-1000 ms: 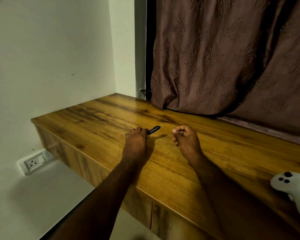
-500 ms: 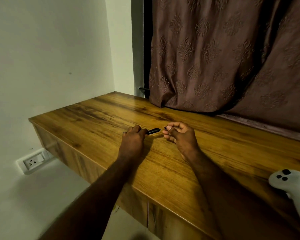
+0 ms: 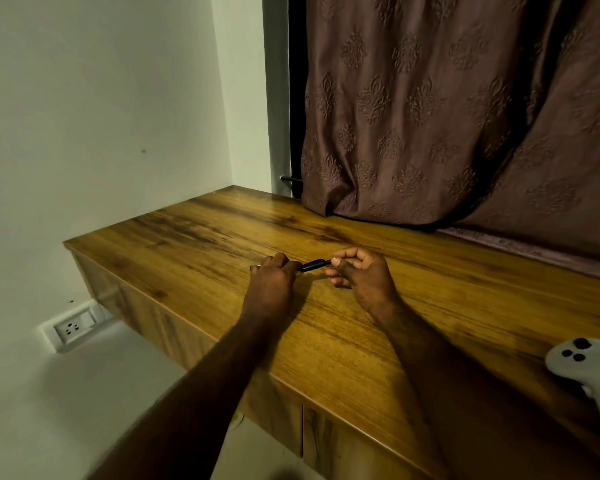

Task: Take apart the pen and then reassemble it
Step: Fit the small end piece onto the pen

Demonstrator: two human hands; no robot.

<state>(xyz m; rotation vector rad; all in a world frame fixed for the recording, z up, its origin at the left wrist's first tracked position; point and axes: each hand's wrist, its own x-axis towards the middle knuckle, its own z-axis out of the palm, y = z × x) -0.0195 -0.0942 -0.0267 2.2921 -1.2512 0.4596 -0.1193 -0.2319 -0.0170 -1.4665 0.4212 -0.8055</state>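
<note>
I see the black pen [image 3: 311, 265] held over the middle of the worktop [image 3: 201, 233], my left hand [image 3: 271, 283] closed around one end, my right hand [image 3: 362, 278] pinching the other. A white controller [image 3: 584, 367] lies near the right edge.

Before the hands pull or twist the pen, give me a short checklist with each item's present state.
1. Left hand closed around one end of the pen: ok.
2. Right hand pinching the other end: ok.
3. Pen held above the wooden desk, so loose parts would land on it: ok.
4. Pen in one piece: cannot tell, the hands hide both ends.
5. White controller well away from the hands: ok.
</note>
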